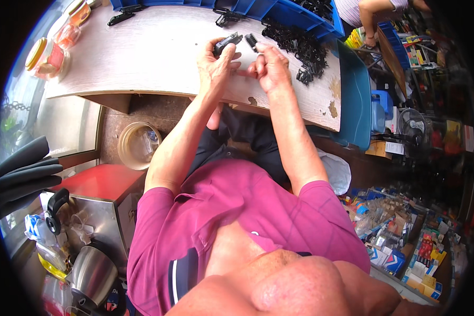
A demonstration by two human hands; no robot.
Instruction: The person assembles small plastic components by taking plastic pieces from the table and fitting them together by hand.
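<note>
Above the pale tabletop, my left hand is closed around a black plastic part with a greyish top. To its right, my right hand pinches a smaller black ridged piece between thumb and fingers. A small gap separates the two pieces. Beyond my right hand spreads a heap of small black plastic parts. Another black part lies at the far side, near the blue crate. One more dark part rests at the far left.
Blue crates line the table's far edge. Lidded jars stand at the left. A teal bin adjoins the right edge. A bucket sits on the floor below. A kettle stands lower left. Another person's arm shows far right.
</note>
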